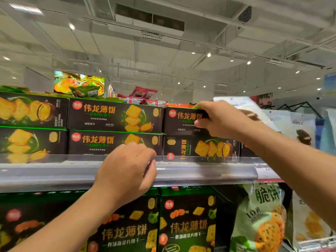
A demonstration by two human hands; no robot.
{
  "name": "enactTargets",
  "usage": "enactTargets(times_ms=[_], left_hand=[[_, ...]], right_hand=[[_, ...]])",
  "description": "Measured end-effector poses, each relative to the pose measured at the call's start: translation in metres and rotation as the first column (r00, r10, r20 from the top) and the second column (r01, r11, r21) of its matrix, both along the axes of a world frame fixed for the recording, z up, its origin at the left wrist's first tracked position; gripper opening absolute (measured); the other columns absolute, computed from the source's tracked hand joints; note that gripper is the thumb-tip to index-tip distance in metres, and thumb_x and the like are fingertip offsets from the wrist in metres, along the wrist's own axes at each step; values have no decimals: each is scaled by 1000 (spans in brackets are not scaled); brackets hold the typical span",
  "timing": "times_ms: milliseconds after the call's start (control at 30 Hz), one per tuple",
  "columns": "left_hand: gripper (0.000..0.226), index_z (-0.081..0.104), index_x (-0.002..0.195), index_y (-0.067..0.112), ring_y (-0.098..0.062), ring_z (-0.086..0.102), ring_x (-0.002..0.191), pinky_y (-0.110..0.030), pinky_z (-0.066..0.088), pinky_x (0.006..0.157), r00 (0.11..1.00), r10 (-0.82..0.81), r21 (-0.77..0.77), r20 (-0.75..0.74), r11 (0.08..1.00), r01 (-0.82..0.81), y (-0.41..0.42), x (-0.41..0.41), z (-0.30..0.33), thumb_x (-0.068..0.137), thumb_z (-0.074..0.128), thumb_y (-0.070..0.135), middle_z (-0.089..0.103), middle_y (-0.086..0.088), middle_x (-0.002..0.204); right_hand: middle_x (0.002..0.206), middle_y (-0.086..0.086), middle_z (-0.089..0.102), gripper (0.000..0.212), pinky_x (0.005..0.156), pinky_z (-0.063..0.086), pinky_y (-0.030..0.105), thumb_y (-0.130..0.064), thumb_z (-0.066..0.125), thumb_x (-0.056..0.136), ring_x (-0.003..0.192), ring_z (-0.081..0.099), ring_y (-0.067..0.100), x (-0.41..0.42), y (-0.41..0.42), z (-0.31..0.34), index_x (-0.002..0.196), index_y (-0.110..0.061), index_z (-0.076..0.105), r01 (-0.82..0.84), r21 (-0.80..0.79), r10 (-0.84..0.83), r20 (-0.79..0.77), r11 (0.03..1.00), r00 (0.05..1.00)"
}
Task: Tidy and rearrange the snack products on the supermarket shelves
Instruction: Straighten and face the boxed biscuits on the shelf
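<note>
Right hand [216,119] grips the top cracker box [183,120] to square its stack; left hand [127,170], fingers loosely curled and holding nothing, hovers at the shelf's front edge [54,171].

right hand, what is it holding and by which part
The right hand grips the upper dark rectangular cracker box with orange lettering in the right-hand stack, by its right end: fingers over the top edge, thumb on the front face.
</note>
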State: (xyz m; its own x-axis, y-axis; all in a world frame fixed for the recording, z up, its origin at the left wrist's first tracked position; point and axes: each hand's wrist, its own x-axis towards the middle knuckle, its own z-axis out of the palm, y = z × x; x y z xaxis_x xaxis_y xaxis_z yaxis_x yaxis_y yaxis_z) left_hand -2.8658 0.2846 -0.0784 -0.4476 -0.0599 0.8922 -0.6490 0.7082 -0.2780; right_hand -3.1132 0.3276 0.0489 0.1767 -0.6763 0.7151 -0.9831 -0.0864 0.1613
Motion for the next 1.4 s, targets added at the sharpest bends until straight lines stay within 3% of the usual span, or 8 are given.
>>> enactTargets(times_ms=[300,567,633,700,767,933,1200,1400], left_hand=[[15,65,82,14,-23,52,63,-39,45,55,1000,16,27,21,999,-16,2,1,-1,84,54,25,58,1,70],[16,65,82,14,-24,52,63,-38,44,55,999,24,35,22,999,-24,3,1,-1,84,54,24,57,0,70],[17,65,81,13,-25,51,63,-38,43,55,999,28,34,23,999,-29,3,0,-1,84,52,24,57,0,69],[19,65,81,13,-25,51,62,-40,43,55,999,42,29,27,999,-43,2,0,-1,84,51,24,57,-1,69],[21,67,85,11,-26,52,64,-42,44,56,997,62,30,48,998,-64,1,0,-1,84,51,24,59,-2,71],[32,70,104,9,-27,59,79,-40,46,64,998,7,-5,55,1000,-7,2,-14,-5,84,51,25,68,-5,91],[44,70,115,7,-32,62,106,-47,47,87,995,10,75,104,997,-18,35,-117,-19,83,50,31,68,-10,115],[45,70,114,4,-33,63,100,-44,47,87,996,78,87,41,993,-81,47,-210,-15,84,51,31,68,-11,108]], right_hand=[[104,5,65,33,73,55,40,-36,63,91,87,59,24,7,1,1,118,-18,57,-14,76,10,42,997,999],[116,4,63,34,87,50,42,-35,58,94,104,58,27,10,-1,-6,124,-20,52,27,94,-29,23,995,999],[130,6,58,45,100,43,41,-32,58,94,120,52,29,9,-2,-8,135,-19,46,10,73,-11,16,997,1000],[150,7,41,62,117,22,44,-28,59,94,140,32,27,7,0,-15,148,-15,32,-29,34,28,33,999,999],[155,9,31,67,120,11,47,-22,61,92,146,20,27,2,8,-28,149,-11,28,-101,-44,104,73,994,992],[152,12,35,54,119,18,39,-6,65,86,145,23,26,-36,41,-90,137,-5,48,-148,-242,177,103,959,979],[137,10,50,39,106,37,50,-29,55,90,130,42,29,-134,65,-158,124,-10,61,-93,-222,116,91,970,989],[130,7,56,41,101,38,40,-34,51,91,121,49,25,-197,59,-159,124,-14,63,-214,-233,211,-38,949,977]])
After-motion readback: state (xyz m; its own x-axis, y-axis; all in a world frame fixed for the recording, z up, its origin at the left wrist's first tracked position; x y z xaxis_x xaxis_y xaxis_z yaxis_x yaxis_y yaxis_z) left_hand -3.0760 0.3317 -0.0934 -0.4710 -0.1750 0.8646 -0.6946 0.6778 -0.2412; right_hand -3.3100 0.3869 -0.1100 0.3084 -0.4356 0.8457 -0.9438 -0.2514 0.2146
